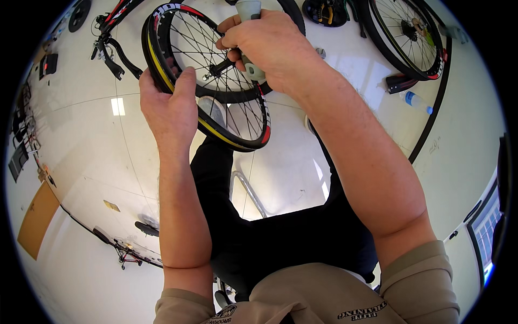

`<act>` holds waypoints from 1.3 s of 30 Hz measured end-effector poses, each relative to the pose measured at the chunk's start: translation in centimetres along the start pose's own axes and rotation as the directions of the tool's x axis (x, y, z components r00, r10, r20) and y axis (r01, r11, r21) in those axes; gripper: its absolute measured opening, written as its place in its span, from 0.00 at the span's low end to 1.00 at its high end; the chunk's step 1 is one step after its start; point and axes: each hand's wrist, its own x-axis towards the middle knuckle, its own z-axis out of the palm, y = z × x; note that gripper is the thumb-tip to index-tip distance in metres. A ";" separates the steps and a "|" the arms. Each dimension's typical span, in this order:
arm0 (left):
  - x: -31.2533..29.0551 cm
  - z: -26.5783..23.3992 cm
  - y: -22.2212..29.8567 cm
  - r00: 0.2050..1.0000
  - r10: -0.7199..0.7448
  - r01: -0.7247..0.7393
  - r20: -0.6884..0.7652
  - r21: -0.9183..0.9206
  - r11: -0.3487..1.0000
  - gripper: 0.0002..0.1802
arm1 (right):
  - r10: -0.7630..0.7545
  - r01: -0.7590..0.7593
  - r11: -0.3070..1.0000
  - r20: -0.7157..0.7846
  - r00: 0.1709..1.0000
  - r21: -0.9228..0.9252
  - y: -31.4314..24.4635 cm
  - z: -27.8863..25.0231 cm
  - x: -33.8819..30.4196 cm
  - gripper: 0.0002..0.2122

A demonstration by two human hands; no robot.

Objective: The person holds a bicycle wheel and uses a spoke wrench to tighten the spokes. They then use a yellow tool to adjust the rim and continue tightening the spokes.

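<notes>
Head view: left fingers [186, 82] pinching bicycle wheel [218, 69] at rim, yellow rim strip [215, 131] right beside them. Wheel's tilted, mostly between both sets of fingers. Right fingers [231, 39] curled round grey handheld tool [249, 9]. Looks like mid rim/spoke work tbh; next move prob calls for steady wheel.

- The pale, glossy floor [135, 146] is showing thin seams.
- A black tyre [294, 17] is lying flat on it.
- A blue-labelled bottle [415, 101] is lying sideways.
- A small tan card [111, 206] is lying nearby the skirting [80, 218].
</notes>
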 end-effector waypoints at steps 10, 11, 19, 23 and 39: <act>0.8 0.0 -0.4 0.948 -0.247 0.313 0.201 -0.448 0.837 0.17 | 0.045 -0.045 0.998 -0.020 0.999 -0.037 -0.5 0.3 -0.4 0.11; 0.7 0.0 -0.1 0.942 -0.274 0.333 0.194 -0.449 0.829 0.15 | 0.043 -0.044 0.998 -0.011 0.999 -0.038 -0.5 0.3 -0.4 0.11; -0.6 1.3 -0.4 0.982 -0.178 0.187 0.060 -0.314 0.931 0.08 | 0.066 -0.065 0.997 0.016 0.998 -0.037 -0.4 0.1 0.0 0.11; -0.9 2.2 -0.7 0.990 -0.133 0.138 0.036 -0.303 0.943 0.09 | 0.086 -0.086 0.996 0.049 0.995 0.013 0.6 -0.4 1.0 0.11; -0.5 0.7 -1.3 0.978 -0.130 0.177 0.162 -0.326 0.929 0.20 | 0.096 -0.096 0.995 0.012 0.995 0.009 -0.3 -0.5 0.4 0.12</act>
